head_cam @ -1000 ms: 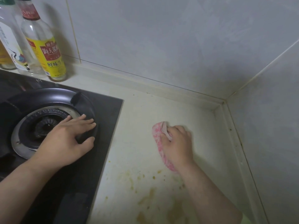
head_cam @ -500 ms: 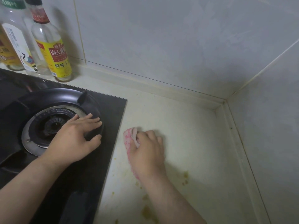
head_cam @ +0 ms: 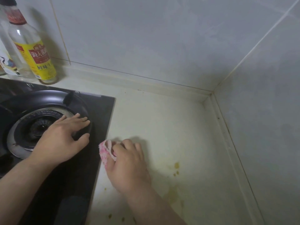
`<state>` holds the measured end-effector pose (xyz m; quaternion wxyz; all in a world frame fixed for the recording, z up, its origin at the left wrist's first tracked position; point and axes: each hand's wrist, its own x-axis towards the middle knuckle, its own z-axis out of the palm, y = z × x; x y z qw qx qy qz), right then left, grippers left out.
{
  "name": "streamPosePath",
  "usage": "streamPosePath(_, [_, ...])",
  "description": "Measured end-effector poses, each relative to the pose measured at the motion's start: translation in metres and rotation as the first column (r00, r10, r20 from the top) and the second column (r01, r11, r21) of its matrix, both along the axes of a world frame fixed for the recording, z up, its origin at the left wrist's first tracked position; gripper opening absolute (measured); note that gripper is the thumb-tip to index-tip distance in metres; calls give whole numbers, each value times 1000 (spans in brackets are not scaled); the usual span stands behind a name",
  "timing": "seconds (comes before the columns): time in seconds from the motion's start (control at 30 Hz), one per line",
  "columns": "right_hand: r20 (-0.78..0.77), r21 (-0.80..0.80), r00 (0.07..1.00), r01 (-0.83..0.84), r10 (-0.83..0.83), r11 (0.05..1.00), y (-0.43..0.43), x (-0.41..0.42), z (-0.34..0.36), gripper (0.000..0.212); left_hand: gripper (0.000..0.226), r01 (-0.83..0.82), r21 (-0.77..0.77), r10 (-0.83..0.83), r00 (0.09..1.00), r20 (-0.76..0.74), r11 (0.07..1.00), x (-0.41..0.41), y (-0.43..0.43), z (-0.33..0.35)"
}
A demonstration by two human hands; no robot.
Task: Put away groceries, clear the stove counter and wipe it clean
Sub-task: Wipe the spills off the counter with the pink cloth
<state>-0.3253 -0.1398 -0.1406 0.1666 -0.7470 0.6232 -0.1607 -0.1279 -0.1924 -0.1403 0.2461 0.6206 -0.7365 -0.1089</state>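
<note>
R hand [head_cam: 128,166] gripping pink cloth [head_cam: 104,151], L hand [head_cam: 63,137] flat, seemingly on burner ring [head_cam: 48,96]

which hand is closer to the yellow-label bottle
Left. The left hand rests on the burner ring, below the yellow-label bottle; the right hand wipes the counter farther right.
</note>
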Motion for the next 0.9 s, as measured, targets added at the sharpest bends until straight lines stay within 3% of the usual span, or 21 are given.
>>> streamPosePath(0.27, [8,-22,997,75,-75,997,-9,-18,-11,27,43,-9,-11,9,999,41,1000,0,5,5])
streamPosePath(0.5, [38,-52,992,123,-121,991,-14,-50,-10,21,45,134,-118,-122,987,104,984,-17,27,22])
streamPosePath(0.63, [30,-74,994,108,-106,991,-16,-71,-17,21,32,193,-166,-194,981,12,967,-37,70,25])
streamPosePath(0.73, [9,-71,997,81,-81,994,-17,-83,-20,26,31,204,-98,-210,976,-53,974,-38,103,17])
streamPosePath(0.9, [47,-26,999,-8,9,1000,-13,-94,-15,41,39,150,139,-152,988,3,979,-12,129,-4])
